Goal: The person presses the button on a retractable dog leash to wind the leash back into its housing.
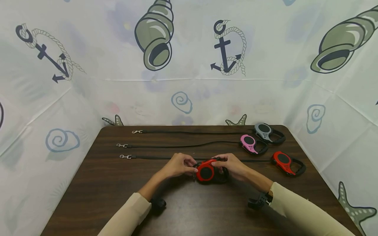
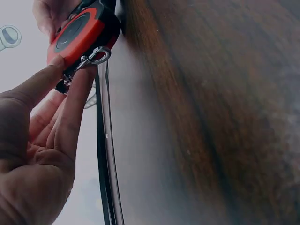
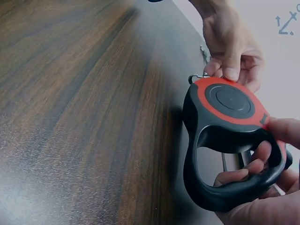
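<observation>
Held between both hands, over the middle of the dark wood-grain tabletop (image 1: 189,209): a red-and-black plastic retractable leash (image 1: 206,172), nose to the left, round black disc facing up. Contact with the wood not clear from these views.

Right grip (image 1: 233,165): wrapped around the black plastic loop handle (image 3: 220,199), fingers through the opening, thumb against the red casing beside a small black tab (image 3: 264,118). Left grip (image 1: 179,165): at the leash's nose, thumb and forefinger pinching the silver metal clip (image 2: 89,59), thumb tip against the red rim. Little or no cord showing between clip and casing.

Beyond, laid out roughly parallel: a grey-and-black leash (image 1: 262,129) at the far edge, a pink-and-black leash (image 1: 248,140) nearer, another red-and-black leash (image 1: 283,159) at the right, each with a flat black cord running left to a silver hook.

Step in hand, by the look of it: taking hold of the clip, ready for drawing out the cord. Next move, as judged: steady the handle with the right, draw the clip leftward with the left, then lay the cord straight on the near side of the others.
</observation>
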`<state>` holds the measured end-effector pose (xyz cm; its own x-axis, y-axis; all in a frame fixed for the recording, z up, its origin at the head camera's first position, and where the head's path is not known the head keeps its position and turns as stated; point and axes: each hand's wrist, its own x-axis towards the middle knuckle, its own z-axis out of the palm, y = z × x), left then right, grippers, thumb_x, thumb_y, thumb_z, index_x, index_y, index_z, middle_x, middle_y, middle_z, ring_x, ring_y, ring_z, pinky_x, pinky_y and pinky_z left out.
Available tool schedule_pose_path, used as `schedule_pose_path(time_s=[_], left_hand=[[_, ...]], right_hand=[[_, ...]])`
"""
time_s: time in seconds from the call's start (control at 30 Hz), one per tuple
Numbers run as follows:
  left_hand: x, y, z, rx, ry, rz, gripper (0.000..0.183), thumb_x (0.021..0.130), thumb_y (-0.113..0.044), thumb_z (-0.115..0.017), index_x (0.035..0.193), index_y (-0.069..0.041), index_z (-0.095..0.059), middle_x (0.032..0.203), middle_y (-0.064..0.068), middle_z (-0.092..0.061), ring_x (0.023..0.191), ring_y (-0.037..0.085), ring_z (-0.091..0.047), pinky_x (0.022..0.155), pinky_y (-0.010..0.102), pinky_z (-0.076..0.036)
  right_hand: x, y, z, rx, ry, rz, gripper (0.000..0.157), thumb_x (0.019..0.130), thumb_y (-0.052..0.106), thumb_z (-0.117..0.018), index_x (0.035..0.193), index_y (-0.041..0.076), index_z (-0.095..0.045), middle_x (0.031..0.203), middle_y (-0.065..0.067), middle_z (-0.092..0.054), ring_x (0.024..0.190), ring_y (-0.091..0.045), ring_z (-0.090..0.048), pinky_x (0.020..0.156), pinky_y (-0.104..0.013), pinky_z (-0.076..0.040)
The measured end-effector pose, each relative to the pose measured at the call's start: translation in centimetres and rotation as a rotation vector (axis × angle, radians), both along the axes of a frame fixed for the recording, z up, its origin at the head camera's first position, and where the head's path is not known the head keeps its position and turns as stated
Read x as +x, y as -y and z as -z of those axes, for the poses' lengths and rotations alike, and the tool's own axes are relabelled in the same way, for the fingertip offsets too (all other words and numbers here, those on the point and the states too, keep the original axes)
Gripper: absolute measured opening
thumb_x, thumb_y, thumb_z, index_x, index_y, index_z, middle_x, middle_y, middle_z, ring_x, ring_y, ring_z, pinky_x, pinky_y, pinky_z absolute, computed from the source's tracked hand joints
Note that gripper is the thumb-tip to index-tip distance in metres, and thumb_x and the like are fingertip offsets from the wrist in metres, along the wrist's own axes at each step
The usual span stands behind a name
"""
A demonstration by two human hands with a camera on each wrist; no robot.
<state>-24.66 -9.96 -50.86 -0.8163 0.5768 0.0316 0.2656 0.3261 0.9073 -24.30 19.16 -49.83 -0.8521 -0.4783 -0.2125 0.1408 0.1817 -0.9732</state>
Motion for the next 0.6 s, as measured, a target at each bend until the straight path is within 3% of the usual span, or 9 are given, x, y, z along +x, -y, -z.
schedule_pose_path(time_s=[0.3,0.6], left_hand=[[-0.05,-0.43,0.06,0.019,0.134,-0.054,0.025,0.090,-0.001,-0.083,0.111,0.006,-0.074,0.094,0.011,-0.078,0.080,0.021,-0.078,0.072,0.035,-0.065],[0.22,-0.73,-0.07,-0.046,0.137,-0.089,0.020,0.091,-0.003,-0.083,0.106,0.004,-0.071,0.090,0.012,-0.080,0.076,0.020,-0.078,0.069,0.032,-0.064]], right_hand=[[0.00,0.31,0.43,0.123,-0.004,0.065,0.054,0.093,0.009,-0.080,0.141,-0.007,-0.060,0.117,-0.017,-0.065,0.087,-0.021,-0.058,0.070,-0.026,-0.051],[-0.22,0.41,0.55,0.439,-0.310,0.036,0.049,0.090,0.025,-0.084,0.130,-0.001,-0.071,0.102,-0.007,-0.073,0.093,-0.019,-0.061,0.081,-0.033,-0.048]])
